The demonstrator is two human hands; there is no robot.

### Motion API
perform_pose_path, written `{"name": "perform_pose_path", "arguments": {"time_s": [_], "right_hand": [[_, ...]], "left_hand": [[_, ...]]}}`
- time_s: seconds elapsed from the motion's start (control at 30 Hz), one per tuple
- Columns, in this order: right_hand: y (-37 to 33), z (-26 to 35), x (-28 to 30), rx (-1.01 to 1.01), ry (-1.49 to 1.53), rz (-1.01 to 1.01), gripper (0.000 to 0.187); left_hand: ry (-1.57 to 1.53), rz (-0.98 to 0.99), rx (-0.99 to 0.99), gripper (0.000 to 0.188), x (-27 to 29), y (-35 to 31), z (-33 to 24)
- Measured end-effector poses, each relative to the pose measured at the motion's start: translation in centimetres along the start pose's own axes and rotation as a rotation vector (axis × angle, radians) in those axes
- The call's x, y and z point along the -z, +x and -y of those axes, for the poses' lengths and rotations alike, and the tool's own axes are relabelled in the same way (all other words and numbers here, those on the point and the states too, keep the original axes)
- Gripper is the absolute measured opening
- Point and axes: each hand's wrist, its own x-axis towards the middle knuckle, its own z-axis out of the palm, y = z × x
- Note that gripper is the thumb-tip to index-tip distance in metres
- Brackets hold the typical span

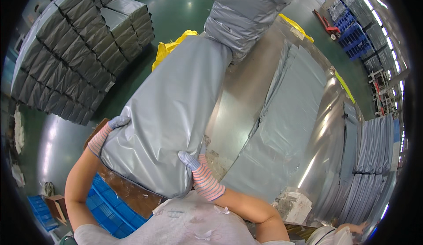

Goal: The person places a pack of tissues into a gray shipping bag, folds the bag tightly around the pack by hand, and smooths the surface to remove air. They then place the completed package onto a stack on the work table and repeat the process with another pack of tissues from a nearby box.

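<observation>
A large, smooth grey plastic-wrapped bundle [169,97] lies lengthwise in front of me, its near end close to my body. My left hand [109,131], in a striped glove with grey fingertips, grips the bundle's left edge near that end. On the right side my right hand [200,172], gloved the same way, presses its thumb on top, with its other fingers partly hidden at the side. Wrinkles run across the film between the two hands. At its far end the bundle meets a stack of creased grey wrapped bundles [251,20].
Flat grey plastic sheets [286,108] lie on the metal table [240,99] to the right. Tall stacked grey bundles [66,46] stand at the left. A blue pallet [110,205] is below left; a red pallet jack [326,24] stands far right. Another person's arm [354,228] shows lower right.
</observation>
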Motion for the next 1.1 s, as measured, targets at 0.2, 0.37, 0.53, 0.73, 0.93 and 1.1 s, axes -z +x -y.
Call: {"name": "perform_pose_path", "arguments": {"time_s": [0.2, 0.37, 0.53, 0.73, 0.93, 1.1], "right_hand": [[4.5, -2.4, 1.6, 0.045, -0.11, -0.107, 0.085], [7.5, -0.3, 1.0, 0.022, -0.064, -0.06, 0.084], [11.5, -0.1, 1.7, 0.135, -0.109, -0.08, 0.079], [17.7, -0.3, 5.7, 0.183, -0.247, -0.124, 0.077], [21.4, 4.4, 6.0, -0.024, -0.585, -0.153, 0.087], [16.6, 5.0, 11.6, 0.216, -1.051, -0.277, 0.064]], "left_hand": [[0.043, 0.077, 0.026, 0.054, 0.7, 6.4, -0.3], [0.003, 0.157, -0.173, 0.057, 2.4, 9.7, 0.3], [-0.026, 0.211, -0.294, 0.061, 3.3, 14.3, -0.4], [-0.052, 0.229, -0.285, 0.067, 0.5, 18.5, -3.2], [0.235, 0.154, -0.415, 0.054, 5.5, 29.3, -3.3], [0.6, -0.08, -0.572, 0.055, 5.7, 29.6, -3.7]]}}
